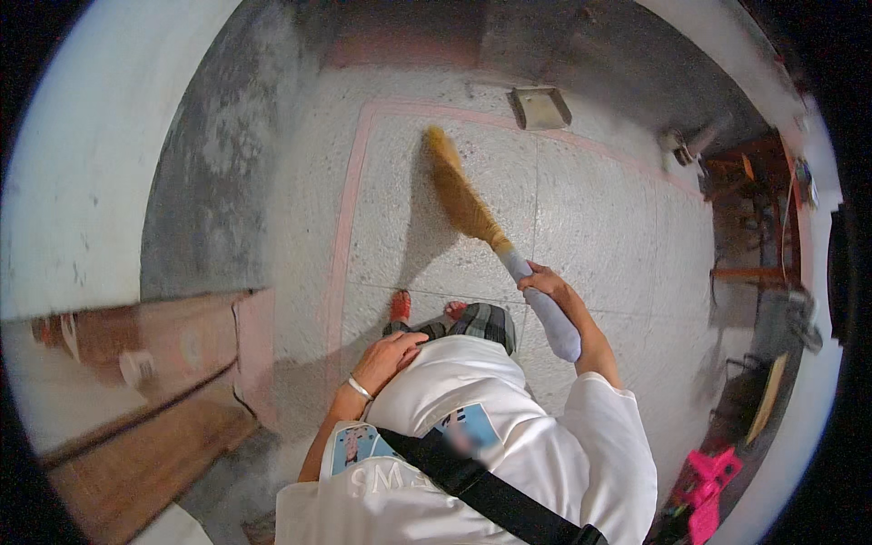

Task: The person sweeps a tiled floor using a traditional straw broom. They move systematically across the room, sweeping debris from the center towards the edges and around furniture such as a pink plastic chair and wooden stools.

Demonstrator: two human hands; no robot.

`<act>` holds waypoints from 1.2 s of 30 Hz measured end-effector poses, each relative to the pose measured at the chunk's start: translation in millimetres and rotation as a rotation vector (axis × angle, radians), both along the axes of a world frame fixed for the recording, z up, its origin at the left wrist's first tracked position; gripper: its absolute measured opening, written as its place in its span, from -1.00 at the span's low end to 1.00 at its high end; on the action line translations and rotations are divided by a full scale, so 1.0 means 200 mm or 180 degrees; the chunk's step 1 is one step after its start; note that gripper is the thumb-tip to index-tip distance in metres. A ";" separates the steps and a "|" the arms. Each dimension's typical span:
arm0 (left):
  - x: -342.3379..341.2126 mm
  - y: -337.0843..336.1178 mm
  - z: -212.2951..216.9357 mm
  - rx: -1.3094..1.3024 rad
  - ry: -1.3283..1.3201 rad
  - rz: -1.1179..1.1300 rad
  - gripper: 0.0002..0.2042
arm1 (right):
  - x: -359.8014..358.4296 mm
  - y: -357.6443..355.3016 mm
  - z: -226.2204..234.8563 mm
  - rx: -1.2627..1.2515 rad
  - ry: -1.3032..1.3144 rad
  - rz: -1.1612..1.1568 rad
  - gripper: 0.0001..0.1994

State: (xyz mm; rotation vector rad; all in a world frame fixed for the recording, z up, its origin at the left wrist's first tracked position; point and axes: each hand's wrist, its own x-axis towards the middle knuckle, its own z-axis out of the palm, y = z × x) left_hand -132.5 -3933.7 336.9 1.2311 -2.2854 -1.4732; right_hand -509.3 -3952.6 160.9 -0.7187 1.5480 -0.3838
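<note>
My right hand (542, 280) is wrapped round the pale grey handle of a broom (461, 195). The broom slants away to the upper left, its yellow-brown bristles over the speckled floor; whether the tip touches the floor I cannot tell. Part of the handle runs back along my right forearm. My left hand (386, 359), with a pale bangle at the wrist, lies flat at the front of my white shirt, fingers stretched out and holding nothing. Far ahead, apart from the broom, a dustpan (542, 109) rests on the floor near the back wall.
The pale floor (599, 236) has a pink border strip. A brown wooden piece of furniture (145, 463) stands at the lower left, beside a stained grey wall (218, 163). Along the right side are a wooden shelf unit (758, 218) and a bright pink object (707, 490).
</note>
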 end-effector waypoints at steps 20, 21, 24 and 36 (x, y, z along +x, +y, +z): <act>0.10 -0.14 -0.10 -0.0029 -0.0132 -0.3212 -0.75 | 1.02 1.13 -0.14 0.0413 -0.0908 -0.2907 -0.59; 0.09 -0.11 -0.11 -0.0030 -0.0095 -0.3396 -0.75 | 1.04 1.16 -0.12 0.0271 -0.0855 -0.2933 -0.60; 0.02 0.00 -0.15 -0.0235 -0.0369 -0.4214 -0.76 | 1.17 1.30 0.10 -0.0016 -0.0889 -0.3421 -0.59; 0.01 0.61 -0.26 0.0168 0.0098 -0.5622 -0.71 | 1.90 2.05 0.25 -0.0207 -0.1076 -0.5312 -0.58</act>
